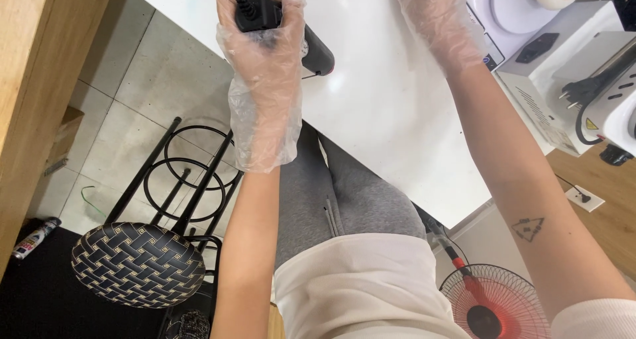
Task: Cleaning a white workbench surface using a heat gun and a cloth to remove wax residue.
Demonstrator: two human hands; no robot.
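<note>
My left hand (265,54), in a loose clear plastic glove, is closed around a black corded hand tool (291,31) above the near edge of the white table (391,114). The tool's dark barrel (319,53) sticks out to the right of my fist, and its cord runs up out of view. My right hand (440,21), also gloved, rests on the tabletop at the top edge. Its fingers are cut off by the frame, so what it touches is hidden.
White appliances (570,74) with a black plug and cord stand on the table's right side. Below the table are my grey trousers, a woven-seat stool (136,263), a black wire frame (189,180), a red floor fan (493,302) and a wall socket (586,198).
</note>
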